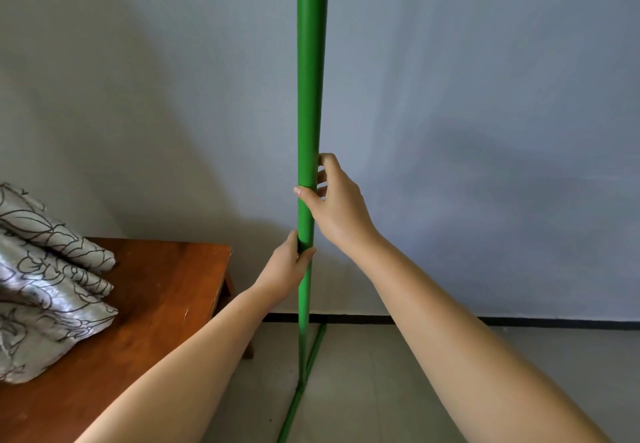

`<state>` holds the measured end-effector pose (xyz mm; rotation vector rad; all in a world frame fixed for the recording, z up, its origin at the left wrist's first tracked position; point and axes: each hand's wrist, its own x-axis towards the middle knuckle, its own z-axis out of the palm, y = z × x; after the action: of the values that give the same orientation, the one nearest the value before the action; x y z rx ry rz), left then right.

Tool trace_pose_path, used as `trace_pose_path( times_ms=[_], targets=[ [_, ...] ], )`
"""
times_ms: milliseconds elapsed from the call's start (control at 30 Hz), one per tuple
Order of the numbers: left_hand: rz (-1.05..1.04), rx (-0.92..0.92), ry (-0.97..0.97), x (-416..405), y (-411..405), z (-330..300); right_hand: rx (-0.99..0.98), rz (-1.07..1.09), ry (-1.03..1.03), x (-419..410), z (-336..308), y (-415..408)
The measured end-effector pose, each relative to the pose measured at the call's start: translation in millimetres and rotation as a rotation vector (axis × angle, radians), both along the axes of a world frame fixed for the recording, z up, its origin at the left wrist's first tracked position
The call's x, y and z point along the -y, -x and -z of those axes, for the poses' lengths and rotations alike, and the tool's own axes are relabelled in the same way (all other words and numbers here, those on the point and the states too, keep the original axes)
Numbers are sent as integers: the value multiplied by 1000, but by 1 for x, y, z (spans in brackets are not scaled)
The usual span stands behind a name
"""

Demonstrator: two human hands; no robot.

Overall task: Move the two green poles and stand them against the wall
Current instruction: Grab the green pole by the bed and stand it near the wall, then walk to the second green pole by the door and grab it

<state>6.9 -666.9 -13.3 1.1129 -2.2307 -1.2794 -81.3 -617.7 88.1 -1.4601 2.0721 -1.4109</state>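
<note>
A thick green pole (310, 79) stands upright in front of me, running out of the top of the view, its foot on the floor tiles near 870,1230. My left hand (287, 269) is wrapped around it low down. My right hand (334, 200) grips it just above, thumb across the front. A second green pole (308, 370) lies flat on the floor, running from the base of the wall toward me and passing the foot of the upright one. The grey-white wall (467, 131) is right behind both.
A low brown wooden table (149, 304) stands to the left against the wall, with folded leaf-patterned bedding (45, 286) stacked on it. Pale floor tiles (363, 390) meet a black skirting strip (519, 323) along the wall.
</note>
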Motion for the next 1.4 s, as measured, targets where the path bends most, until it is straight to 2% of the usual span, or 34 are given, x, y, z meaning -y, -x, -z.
trace_pose_path(
  times_ms=[167,300,467,633,800,933,1067,1233,1400],
  targets=[
    [-35,-13,-7,-6,-6,1,179,-121,-62,-29,6,13],
    [-61,-80,49,-29,-32,4,237,-59,-129,-103,38,32],
    [52,-180,-28,-91,-78,17,413,182,-182,-237,96,20],
    [227,-157,-155,-152,-85,36,607,520,-191,-352,143,-29],
    [340,-120,-271,-204,-57,53,736,919,-46,-423,162,-78],
    [445,-39,-315,-239,-18,60,819,1152,79,-463,165,-88],
    [562,23,-324,-288,34,62,835,1278,157,-512,170,-68],
    [687,-5,-339,-371,104,56,803,1375,200,-586,177,-32],
    [823,64,-284,-440,164,56,892,1467,292,-653,188,-6]
  ],
)
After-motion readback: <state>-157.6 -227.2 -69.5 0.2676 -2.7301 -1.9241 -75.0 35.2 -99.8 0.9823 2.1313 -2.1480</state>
